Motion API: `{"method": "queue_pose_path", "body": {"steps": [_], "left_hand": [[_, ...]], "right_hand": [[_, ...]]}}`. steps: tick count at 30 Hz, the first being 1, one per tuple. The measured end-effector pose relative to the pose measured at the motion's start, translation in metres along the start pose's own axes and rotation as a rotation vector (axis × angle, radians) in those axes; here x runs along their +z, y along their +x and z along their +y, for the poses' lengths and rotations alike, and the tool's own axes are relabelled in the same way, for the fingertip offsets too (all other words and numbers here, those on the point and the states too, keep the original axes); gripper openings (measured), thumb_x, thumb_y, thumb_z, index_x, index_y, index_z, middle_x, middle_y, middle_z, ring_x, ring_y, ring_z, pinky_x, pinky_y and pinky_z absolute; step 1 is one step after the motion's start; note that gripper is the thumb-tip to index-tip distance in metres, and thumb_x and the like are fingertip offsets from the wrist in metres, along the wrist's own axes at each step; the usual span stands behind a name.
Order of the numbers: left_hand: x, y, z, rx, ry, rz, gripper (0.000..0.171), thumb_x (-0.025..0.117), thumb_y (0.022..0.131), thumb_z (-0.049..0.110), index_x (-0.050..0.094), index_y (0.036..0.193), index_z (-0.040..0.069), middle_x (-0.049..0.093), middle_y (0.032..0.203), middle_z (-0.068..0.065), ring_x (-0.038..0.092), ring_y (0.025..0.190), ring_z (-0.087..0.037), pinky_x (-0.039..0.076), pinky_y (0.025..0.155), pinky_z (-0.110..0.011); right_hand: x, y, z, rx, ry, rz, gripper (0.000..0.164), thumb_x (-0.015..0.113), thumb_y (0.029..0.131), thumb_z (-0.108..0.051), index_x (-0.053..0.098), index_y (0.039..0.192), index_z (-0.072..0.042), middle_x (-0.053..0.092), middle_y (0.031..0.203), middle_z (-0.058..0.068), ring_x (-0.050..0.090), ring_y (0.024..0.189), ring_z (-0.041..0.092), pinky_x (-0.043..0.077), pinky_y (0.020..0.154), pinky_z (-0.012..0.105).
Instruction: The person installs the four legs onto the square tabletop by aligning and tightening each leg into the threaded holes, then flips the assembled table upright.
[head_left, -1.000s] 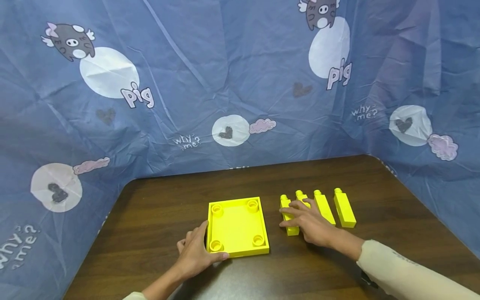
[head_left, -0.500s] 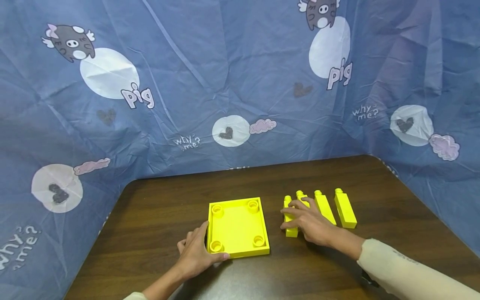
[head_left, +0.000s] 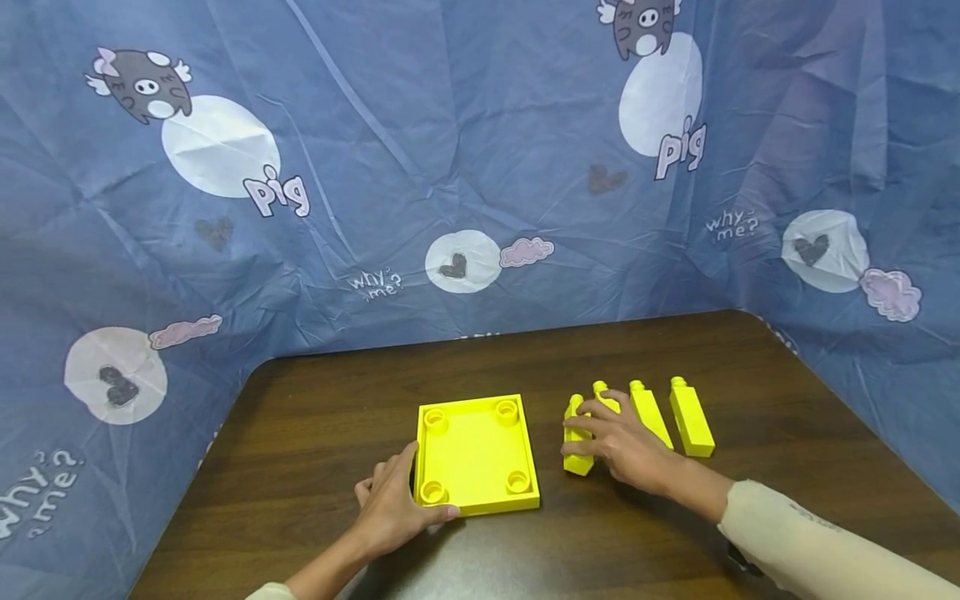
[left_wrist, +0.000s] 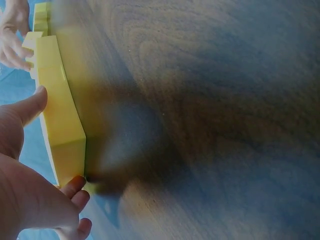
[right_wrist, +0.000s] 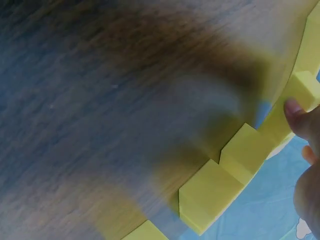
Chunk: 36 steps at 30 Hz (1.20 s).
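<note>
A person's two bare hands work over a dark wood-grain tabletop (head_left: 337, 425), with a square yellow tray (head_left: 474, 454) on the left and yellow blocks on the right. The key relation: the held block (head_left: 577, 464) lies just right of the tray, with a strip of tabletop between them, its long axis running roughly front to back and its narrow neck pointing away from the person. The right hand (head_left: 622, 442) is nearer to it and pinches it between thumb and curled fingers; whether it is lifted, I cannot tell. The left hand (head_left: 393, 504) grips the tray's near left corner, thumb along the front wall, fingers at the left side. The tray lies flat, with round sockets (head_left: 517, 481) in its four corners, the right-hand pair closest to the held block. Beyond it, the second block (right_wrist: 245, 152) is partly covered by the right hand; the third block (head_left: 651, 415) and fourth block (head_left: 692, 421) lie farther right, necks also pointing away. Blue pig-print cloth (head_left: 360, 133) hangs behind.
</note>
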<state>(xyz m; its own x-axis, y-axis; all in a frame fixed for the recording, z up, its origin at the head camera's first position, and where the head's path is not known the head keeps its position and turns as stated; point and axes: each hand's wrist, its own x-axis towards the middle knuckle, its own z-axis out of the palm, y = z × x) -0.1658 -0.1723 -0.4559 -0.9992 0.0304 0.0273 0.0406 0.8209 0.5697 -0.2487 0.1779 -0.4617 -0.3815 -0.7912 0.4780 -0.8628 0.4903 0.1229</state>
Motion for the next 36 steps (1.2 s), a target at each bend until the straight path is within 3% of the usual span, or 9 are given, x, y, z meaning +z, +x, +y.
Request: {"method": "queue_pose_path", "body": {"steps": [5,15,21,25,32,36], "left_hand": [[0.0,-0.001,0.0,0.0,0.001,-0.001,0.112,0.087,0.057,0.054,0.037,0.144,0.003,0.053,0.129,-0.016,0.043,0.102,-0.026,0.02,0.081,-0.05],[0.0,-0.001,0.0,-0.002,0.002,-0.004,0.113,0.087,0.057,0.054,0.037,0.144,0.003,0.053,0.129,-0.016,0.044,0.102,-0.026,0.02,0.081,-0.05],[0.0,-0.001,-0.001,-0.002,0.004,-0.001,0.112,0.087,0.057,0.053,0.037,0.144,0.003,0.054,0.128,-0.016,0.044,0.102,-0.026,0.021,0.081,-0.051],[0.0,-0.001,-0.001,-0.003,-0.001,-0.003,0.112,0.087,0.057,0.053,0.037,0.144,0.003,0.054,0.127,-0.016,0.043,0.101,-0.026,0.02,0.082,-0.051],[0.0,0.0,0.0,-0.003,0.0,-0.001,0.112,0.087,0.058,0.053,0.037,0.144,0.003,0.054,0.128,-0.016,0.044,0.102,-0.026,0.021,0.082,-0.05],[0.0,0.0,0.0,-0.002,-0.002,-0.001,0.112,0.087,0.058,0.052,0.037,0.144,0.003,0.054,0.128,-0.016,0.044,0.103,-0.026,0.021,0.082,-0.049]], "right_hand": [[-0.004,0.003,0.002,-0.007,-0.002,0.067,0.054,0.07,0.068,0.013,0.073,0.107,-0.025,0.069,0.108,0.003,0.054,0.108,0.026,0.029,0.094,0.061],[-0.017,0.014,0.002,0.034,0.0,0.103,0.051,0.078,0.07,0.004,0.07,0.11,-0.027,0.068,0.109,0.003,0.054,0.107,0.025,0.026,0.096,0.059],[-0.028,0.022,0.003,0.098,0.119,0.197,0.06,0.081,0.064,0.009,0.07,0.113,-0.024,0.069,0.108,0.003,0.053,0.106,0.025,0.026,0.092,0.057],[-0.034,0.029,0.001,0.158,0.226,0.251,0.057,0.081,0.063,0.011,0.072,0.112,-0.018,0.07,0.108,0.005,0.054,0.102,0.024,0.029,0.086,0.052],[-0.044,0.036,-0.004,0.339,0.409,0.254,0.055,0.084,0.065,0.005,0.072,0.114,-0.016,0.069,0.111,-0.003,0.051,0.104,0.017,0.04,0.085,0.041],[-0.048,0.039,-0.006,0.378,0.479,0.263,0.055,0.084,0.067,0.003,0.071,0.116,-0.017,0.067,0.113,-0.005,0.052,0.107,0.016,0.047,0.082,0.033]]}}
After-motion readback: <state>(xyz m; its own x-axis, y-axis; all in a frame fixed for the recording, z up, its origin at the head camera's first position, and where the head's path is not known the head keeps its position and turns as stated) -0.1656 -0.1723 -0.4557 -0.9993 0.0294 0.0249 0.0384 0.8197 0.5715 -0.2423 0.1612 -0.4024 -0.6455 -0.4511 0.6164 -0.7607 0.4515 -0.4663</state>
